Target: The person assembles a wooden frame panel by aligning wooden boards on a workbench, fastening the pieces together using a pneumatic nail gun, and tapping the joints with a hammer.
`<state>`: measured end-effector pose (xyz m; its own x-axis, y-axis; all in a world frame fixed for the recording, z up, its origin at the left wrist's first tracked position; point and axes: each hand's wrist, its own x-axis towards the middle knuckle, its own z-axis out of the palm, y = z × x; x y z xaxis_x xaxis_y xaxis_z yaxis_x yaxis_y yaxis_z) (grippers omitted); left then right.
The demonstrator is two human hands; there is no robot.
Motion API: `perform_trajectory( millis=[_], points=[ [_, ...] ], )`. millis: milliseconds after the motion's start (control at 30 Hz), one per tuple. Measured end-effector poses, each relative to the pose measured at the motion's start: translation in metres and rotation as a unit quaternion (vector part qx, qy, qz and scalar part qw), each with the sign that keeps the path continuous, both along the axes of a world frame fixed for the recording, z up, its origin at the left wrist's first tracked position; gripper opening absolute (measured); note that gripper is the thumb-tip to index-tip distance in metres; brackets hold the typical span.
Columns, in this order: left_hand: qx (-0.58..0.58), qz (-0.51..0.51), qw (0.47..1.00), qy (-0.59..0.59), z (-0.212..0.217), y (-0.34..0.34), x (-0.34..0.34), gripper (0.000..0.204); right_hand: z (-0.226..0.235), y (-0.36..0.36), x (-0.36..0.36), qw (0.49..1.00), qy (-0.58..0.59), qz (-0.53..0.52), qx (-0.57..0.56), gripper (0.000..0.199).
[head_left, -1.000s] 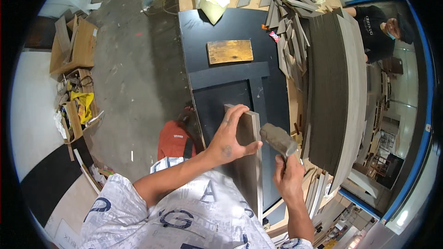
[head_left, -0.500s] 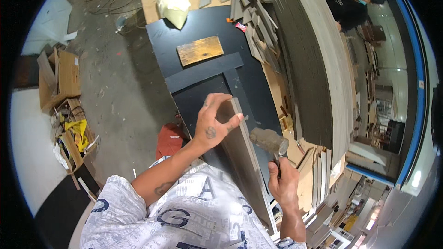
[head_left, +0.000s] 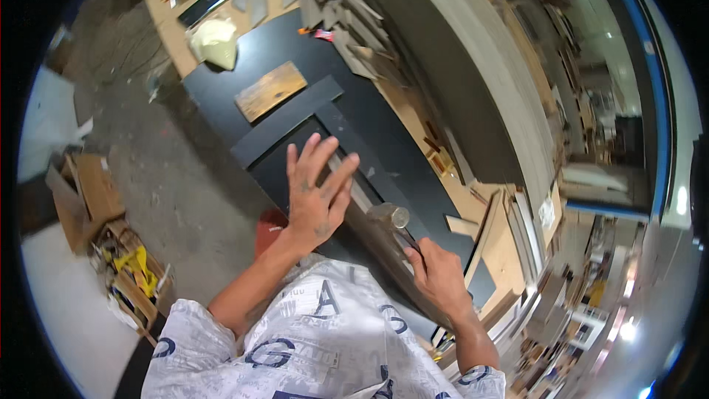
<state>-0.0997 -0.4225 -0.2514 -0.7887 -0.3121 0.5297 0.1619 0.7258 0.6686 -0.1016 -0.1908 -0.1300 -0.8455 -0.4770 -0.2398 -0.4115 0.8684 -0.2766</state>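
My left hand (head_left: 316, 196) is open, fingers spread, over the far end of a long grey-brown board (head_left: 380, 255); whether the palm touches it I cannot tell. The board slants from there toward my body on the right. In my right hand (head_left: 437, 270) is the handle of a club hammer (head_left: 388, 216), its blocky metal head just above the board. Below lies a black panel (head_left: 329, 63) with dark strips along its raised frame (head_left: 292, 124). A worn wooden block (head_left: 270, 92) rests on the panel, beyond my left hand.
Grey offcuts (head_left: 353, 29) are heaped beyond the panel. A tall stack of boards (head_left: 436, 52) stands along the right. A cream bag (head_left: 214, 43) and a flat dark object (head_left: 205, 4) lie at the far left. Cardboard boxes (head_left: 100, 192) stand on the floor.
My left hand has gone from holding the board's end between thumb and fingers to spread fingers over it. The hammer has moved left, over the board, and the board lies flatter. The view has turned.
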Motion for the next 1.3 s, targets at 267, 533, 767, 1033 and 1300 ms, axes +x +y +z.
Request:
perform_trajectory(
  millis=[267, 533, 767, 1033, 1300],
  points=[
    [-0.246, -0.351, 0.903, 0.021, 0.016, -0.033, -0.014, 0.047, 0.029, 0.036, 0.061, 0.963, -0.039, -0.256, -0.075, 0.024],
    [-0.259, -0.558, 0.788, 0.008, 0.037, 0.024, -0.032, 0.056, 0.005, 0.042, 0.119, 0.948, 0.007, -0.317, 0.002, 0.028],
    [-0.27, -0.623, 0.734, -0.02, 0.046, 0.094, -0.012, 0.06, 0.005, 0.081, 0.172, 0.876, -0.001, -0.482, -0.03, 0.029],
    [-0.266, -0.709, 0.651, -0.054, 0.053, 0.211, 0.034, 0.072, -0.002, 0.161, 0.249, 0.791, 0.026, -0.611, 0.013, 0.028],
    [-0.284, -0.707, 0.647, -0.029, 0.055, 0.332, 0.094, 0.068, -0.002, 0.257, 0.299, 0.772, 0.044, -0.633, -0.021, 0.027]
  ],
)
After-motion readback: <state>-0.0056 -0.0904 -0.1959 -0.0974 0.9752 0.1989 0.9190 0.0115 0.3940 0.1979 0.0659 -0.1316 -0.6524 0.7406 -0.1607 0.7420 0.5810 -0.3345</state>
